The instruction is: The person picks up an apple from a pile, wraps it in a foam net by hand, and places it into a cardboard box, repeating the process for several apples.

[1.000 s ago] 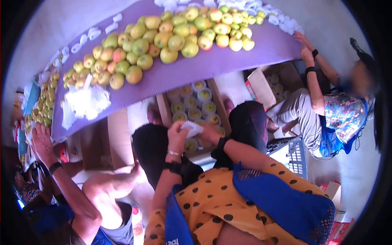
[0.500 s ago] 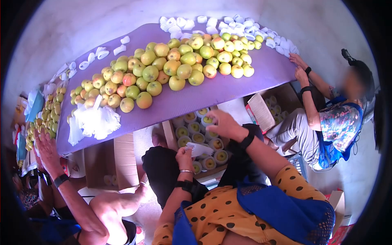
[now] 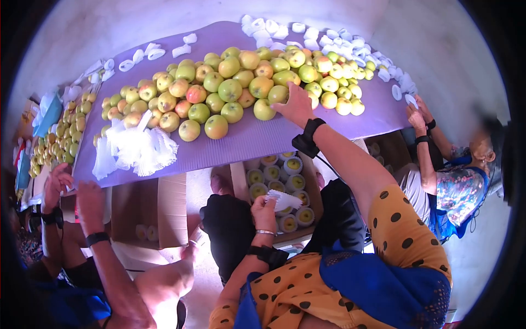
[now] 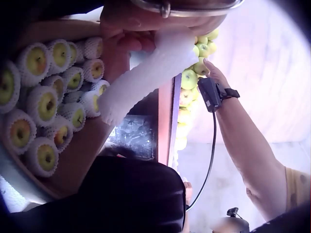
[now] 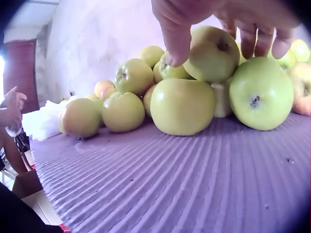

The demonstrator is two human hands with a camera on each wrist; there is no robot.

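My left hand (image 3: pixel 264 215) pinches a white foam net (image 3: pixel 284 201) above the carton of net-wrapped apples; in the left wrist view the net (image 4: pixel 146 77) hangs long and limp from the fingers. My right hand (image 3: pixel 298 108) is at the front of the apple pile (image 3: pixel 230 90) on the purple table. In the right wrist view its thumb (image 5: pixel 176 41) lies at the left side of a yellow-green apple (image 5: pixel 211 53), which rests on other apples, while the fingers spread behind and to the right. Whether they press on it cannot be told.
A heap of white foam nets (image 3: pixel 137 147) lies on the table's left front; more nets (image 3: pixel 345 46) line the back edge. The carton (image 3: pixel 241 183) stands below the table between my knees. People sit on both sides, with open cartons beside them.
My right hand has left the foam net and moved up from the carton to the apple pile. My left hand still holds the net. The person at the right has a white net in the fingers.
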